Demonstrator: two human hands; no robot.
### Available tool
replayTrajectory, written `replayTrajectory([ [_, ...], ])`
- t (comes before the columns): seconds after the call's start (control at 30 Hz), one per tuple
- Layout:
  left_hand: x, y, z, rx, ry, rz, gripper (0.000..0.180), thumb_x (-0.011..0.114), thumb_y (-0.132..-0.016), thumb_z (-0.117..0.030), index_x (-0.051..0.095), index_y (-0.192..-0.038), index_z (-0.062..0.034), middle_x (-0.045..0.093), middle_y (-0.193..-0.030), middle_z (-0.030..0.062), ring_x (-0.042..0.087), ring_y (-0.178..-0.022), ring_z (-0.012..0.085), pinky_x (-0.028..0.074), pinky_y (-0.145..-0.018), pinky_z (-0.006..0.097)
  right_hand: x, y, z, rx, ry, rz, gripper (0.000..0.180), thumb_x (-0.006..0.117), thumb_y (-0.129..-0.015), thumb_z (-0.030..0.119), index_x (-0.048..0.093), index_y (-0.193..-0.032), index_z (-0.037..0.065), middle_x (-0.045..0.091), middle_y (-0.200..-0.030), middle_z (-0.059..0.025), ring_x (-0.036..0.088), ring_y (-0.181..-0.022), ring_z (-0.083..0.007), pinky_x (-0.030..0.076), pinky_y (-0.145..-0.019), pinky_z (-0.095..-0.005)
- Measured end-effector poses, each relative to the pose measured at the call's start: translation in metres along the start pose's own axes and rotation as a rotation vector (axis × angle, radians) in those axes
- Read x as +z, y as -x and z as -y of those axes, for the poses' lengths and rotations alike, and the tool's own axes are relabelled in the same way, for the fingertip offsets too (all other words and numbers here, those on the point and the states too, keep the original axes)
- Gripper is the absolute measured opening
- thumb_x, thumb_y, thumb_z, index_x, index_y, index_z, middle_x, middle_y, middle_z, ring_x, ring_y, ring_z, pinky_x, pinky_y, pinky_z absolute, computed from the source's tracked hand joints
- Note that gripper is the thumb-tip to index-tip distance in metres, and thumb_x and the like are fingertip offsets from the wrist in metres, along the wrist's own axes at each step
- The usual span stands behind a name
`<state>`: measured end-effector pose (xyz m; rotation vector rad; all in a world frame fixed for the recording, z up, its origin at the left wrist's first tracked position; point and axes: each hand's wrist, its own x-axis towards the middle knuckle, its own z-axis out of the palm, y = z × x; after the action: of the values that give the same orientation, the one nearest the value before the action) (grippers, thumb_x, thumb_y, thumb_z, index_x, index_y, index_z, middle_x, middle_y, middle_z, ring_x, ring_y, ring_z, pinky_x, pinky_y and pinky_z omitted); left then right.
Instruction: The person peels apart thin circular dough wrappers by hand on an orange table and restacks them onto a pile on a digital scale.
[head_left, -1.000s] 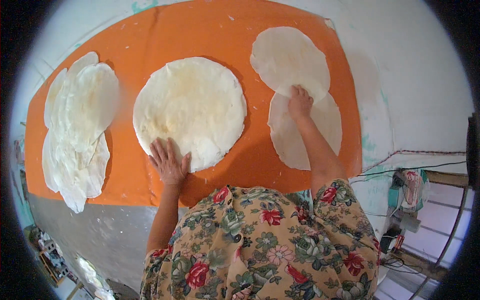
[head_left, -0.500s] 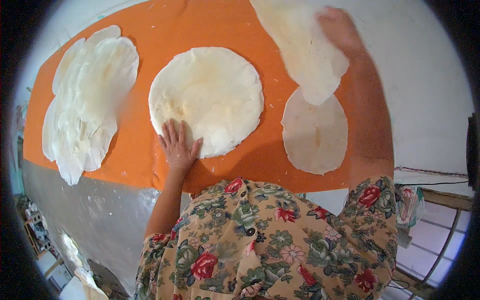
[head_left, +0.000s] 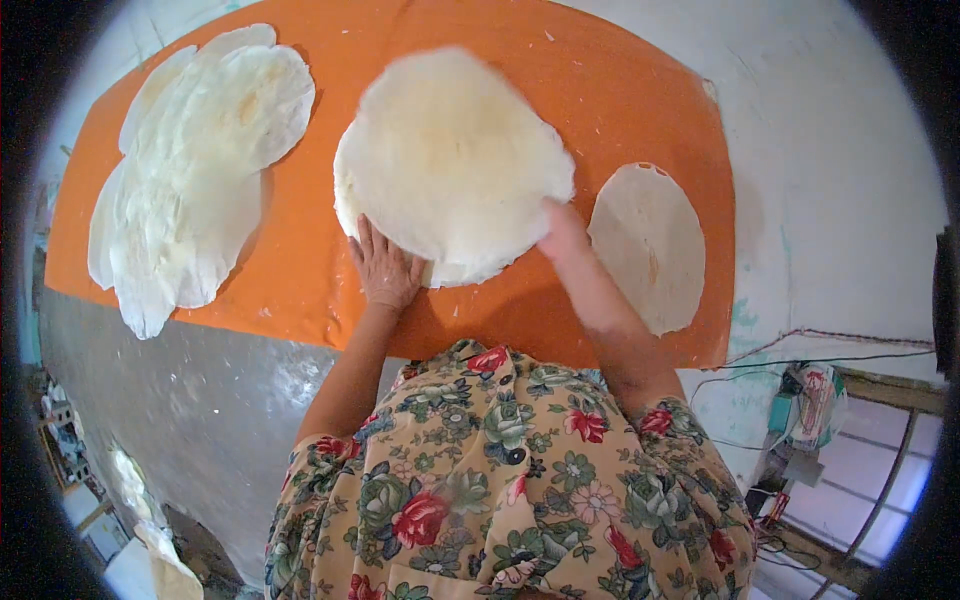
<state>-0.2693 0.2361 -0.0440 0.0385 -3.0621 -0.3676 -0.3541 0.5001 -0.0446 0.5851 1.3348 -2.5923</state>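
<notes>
Orange cloth (head_left: pixel 322 235) bears a layered pile (head_left: pixel 190 175) at left, a round stack (head_left: pixel 455 150) in the middle; one thin sheet (head_left: pixel 650 250) remains apart. Left hand (head_left: pixel 389 272), fingers spread, touches the stack; right hand (head_left: pixel 563 230) blurs at its edge, whether pinching I cannot tell.

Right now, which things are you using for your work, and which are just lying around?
Seem in use:
- left hand
- right hand
- middle rounds
- right round
- left pile
- orange cloth

Seem just lying around:
- cables
- plastic bag
</notes>
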Motion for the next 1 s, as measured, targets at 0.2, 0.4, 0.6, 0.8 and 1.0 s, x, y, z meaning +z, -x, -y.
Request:
replayTrajectory([
  [0.2, 0.025, 0.010, 0.033, -0.015, 0.092, -0.241, 0.046, 0.051, -0.080, -0.030, 0.049, -0.119, -0.0060, 0.033, -0.135, 0.0181, 0.019, -0.131, 0.0368, 0.012, -0.102, 0.054, 0.037, 0.039, 0.016, 0.216, 0.459, -0.109, 0.031, 0.049, -0.083, 0.017, 0.050, -0.112, 0.006, 0.058, -0.103, -0.0096, 0.058, -0.089, -0.0214, 0.050, -0.067, -0.0359],
  [0.4, -0.032, -0.012, 0.009, -0.292, 0.673, -0.095, 0.024, 0.052, -0.083, -0.024, 0.058, -0.086, -0.0006, 0.060, -0.084, 0.0116, 0.050, -0.086, 0.0247, 0.039, -0.075, 0.037, 0.014, 0.039, 0.010, 0.433, 0.230, -0.059, 0.024, 0.052, -0.084, 0.024, 0.051, -0.105, 0.011, 0.060, -0.094, -0.0072, 0.059, -0.077, -0.0180, 0.051, -0.057, -0.0302],
  [0.6, 0.021, -0.036, 0.051, -0.494, 1.129, -0.409, 0.016, 0.053, -0.084, -0.015, 0.056, -0.080, 0.0005, 0.054, -0.067, 0.0035, 0.047, -0.059, 0.0111, 0.040, -0.054, 0.024, 0.041, 0.069, -0.005, 0.472, 0.324, 0.054, 0.024, 0.051, -0.087, 0.029, 0.052, -0.103, 0.011, 0.062, -0.092, -0.0069, 0.061, -0.074, -0.0148, 0.049, -0.053, -0.0263],
  [0.8, 0.016, -0.040, 0.054, -0.644, 1.157, -0.134, 0.018, 0.052, -0.084, -0.015, 0.055, -0.082, 0.0017, 0.055, -0.068, 0.0064, 0.051, -0.058, 0.0147, 0.045, -0.048, 0.030, 0.026, 0.071, -0.005, 0.432, 0.690, 0.065, 0.030, 0.049, -0.088, 0.033, 0.053, -0.101, 0.006, 0.063, -0.078, -0.0094, 0.061, -0.058, -0.0143, 0.045, -0.043, -0.0238],
  [1.0, 0.040, -0.031, 0.075, -0.608, 1.107, -0.220, 0.023, 0.056, -0.084, -0.016, 0.048, -0.094, 0.0026, 0.053, -0.083, 0.0098, 0.053, -0.073, 0.0158, 0.047, -0.061, 0.029, -0.009, 0.093, 0.015, 0.066, 1.147, 0.026, 0.031, 0.053, -0.085, 0.033, 0.055, -0.098, 0.004, 0.062, -0.074, -0.0127, 0.061, -0.064, -0.0229, 0.047, -0.053, -0.0333],
])
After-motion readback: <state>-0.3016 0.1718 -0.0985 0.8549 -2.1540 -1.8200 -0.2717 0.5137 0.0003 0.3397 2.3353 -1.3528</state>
